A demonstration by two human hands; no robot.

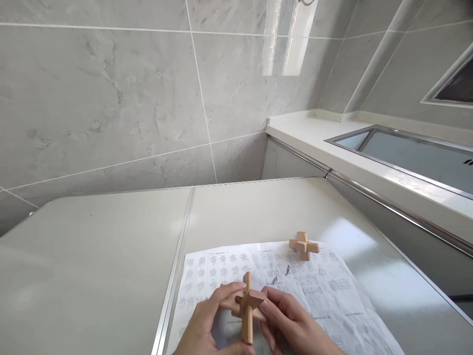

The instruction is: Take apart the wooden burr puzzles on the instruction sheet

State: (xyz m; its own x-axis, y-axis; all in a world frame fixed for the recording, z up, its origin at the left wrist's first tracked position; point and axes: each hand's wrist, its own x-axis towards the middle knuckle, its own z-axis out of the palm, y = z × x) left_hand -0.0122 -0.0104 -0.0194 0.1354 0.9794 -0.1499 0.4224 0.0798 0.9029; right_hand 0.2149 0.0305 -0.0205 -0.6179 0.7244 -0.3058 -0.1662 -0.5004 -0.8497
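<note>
A home kitchen: large grey marble-look wall tiles (111, 98) run behind a pale tabletop (92, 256), and at 2 o'clock a white counter (314, 133) carries a sunken steel sink (410, 153).

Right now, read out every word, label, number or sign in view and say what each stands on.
No text here can be read.
On the printed sheet: rows of small figures and lines of print, all too small and blurred to read.
On the wooden cross puzzle, held in the left hand and right hand: no marking shows.
On the second wooden cross, lying on the sheet: no marking shows.
</note>
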